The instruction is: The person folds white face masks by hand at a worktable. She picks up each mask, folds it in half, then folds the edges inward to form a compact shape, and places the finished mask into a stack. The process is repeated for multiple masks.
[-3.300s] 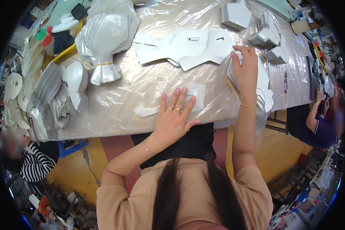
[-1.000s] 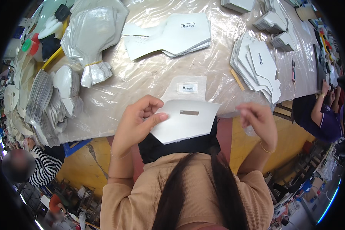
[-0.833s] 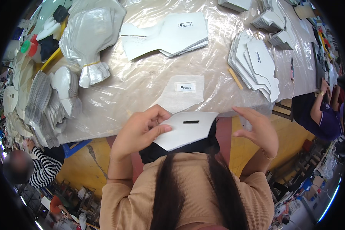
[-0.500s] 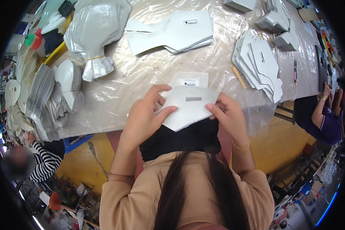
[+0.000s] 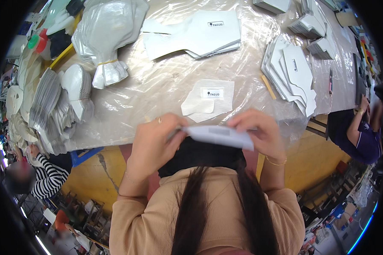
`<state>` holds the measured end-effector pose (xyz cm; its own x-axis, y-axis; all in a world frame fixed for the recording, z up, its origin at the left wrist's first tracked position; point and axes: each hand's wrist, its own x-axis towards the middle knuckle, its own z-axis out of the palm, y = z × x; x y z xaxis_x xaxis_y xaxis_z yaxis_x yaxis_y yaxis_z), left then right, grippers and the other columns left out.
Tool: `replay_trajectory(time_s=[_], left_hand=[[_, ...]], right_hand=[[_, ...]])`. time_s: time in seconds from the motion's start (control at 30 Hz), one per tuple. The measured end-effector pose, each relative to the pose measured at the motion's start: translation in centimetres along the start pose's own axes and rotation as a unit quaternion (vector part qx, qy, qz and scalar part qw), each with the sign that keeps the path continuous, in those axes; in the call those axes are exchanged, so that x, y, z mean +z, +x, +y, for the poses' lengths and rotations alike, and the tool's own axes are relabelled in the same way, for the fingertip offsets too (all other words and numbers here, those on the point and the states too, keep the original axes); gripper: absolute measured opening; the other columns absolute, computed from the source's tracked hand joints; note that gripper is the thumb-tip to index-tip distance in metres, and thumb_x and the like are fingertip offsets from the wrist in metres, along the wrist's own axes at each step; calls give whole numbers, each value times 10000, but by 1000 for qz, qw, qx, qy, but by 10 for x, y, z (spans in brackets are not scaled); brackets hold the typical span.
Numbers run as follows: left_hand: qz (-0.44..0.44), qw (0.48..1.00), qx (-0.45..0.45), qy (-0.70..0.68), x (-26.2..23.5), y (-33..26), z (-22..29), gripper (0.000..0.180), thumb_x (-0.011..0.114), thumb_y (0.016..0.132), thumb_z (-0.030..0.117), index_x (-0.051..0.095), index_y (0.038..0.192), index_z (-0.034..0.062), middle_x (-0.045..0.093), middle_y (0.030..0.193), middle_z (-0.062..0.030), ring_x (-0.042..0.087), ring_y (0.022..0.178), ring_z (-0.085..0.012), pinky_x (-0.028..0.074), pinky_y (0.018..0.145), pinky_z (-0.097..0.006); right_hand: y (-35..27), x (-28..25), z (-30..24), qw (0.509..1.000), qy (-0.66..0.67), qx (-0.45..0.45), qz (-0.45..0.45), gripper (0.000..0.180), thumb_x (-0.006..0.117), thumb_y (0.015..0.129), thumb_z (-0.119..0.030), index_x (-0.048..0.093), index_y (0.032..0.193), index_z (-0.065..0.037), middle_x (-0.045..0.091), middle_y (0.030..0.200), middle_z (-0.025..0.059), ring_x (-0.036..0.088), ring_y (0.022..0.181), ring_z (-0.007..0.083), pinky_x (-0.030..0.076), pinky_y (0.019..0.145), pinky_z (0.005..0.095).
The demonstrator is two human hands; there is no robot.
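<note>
- I see the plastic-covered bench (image 5: 127, 106) spreading around the pale sheet (image 5: 224, 106), which lies flat near the front edge; I place everything from that sheet.
- Beyond the sheet and to its left sits the big shiny bundle (image 5: 110, 29), gathered by a yellow band (image 5: 107, 62). Straight beyond the sheet lies the stack of long white pieces (image 5: 187, 36), and to the sheet's right the fanned stack (image 5: 287, 76).
- The white panel (image 5: 225, 138) is on my side of the sheet, lifted and tilted so I see it nearly edge-on. Its long axis runs left to right, right end dipping toward my body. It lies between my hands, neither clearly nearer the sheet.
- My left hand (image 5: 155, 140), to the sheet's near left, has a closed grip, thumb and fingers pinching the panel's left end.
- My right hand (image 5: 261, 131), to the sheet's near right, is blurred. Its grip looks narrow at the panel's right end, but I cannot tell whether it pinches or merely touches.
- Smallest, I find the pen-like tool (image 5: 331, 80) well right of the sheet, and the printed label (image 5: 212, 93) on the sheet's far part.
</note>
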<state>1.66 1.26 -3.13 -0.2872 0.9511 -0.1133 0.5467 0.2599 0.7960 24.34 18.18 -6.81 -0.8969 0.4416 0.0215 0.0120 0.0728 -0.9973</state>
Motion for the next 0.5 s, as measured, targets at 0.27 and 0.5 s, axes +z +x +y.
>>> replay_trajectory(time_s=[0.27, 0.5], left_hand=[[26, 952, 302, -27, -17, -23, 6, 97, 677, 795, 136, 603, 823, 80, 732, 880, -114, 670, 587, -206, 468, 464, -289], [12, 953, 302, -38, -17, -34, 8, 158, 699, 717, 66, 626, 856, 91, 725, 942, -84, 660, 622, -187, 464, 494, -283]], right_hand=[[12, -3, -3, 989, 121, 0, -82, 313, 745, 883, -237, 700, 1073, 7, 688, 1121, 187, 674, 979, 257, 538, 813, 343], [18, 21, -8, 991, -110, 58, 48, 202, 717, 859, -76, 691, 1047, -8, 684, 1087, 125, 654, 916, 217, 509, 807, 322]])
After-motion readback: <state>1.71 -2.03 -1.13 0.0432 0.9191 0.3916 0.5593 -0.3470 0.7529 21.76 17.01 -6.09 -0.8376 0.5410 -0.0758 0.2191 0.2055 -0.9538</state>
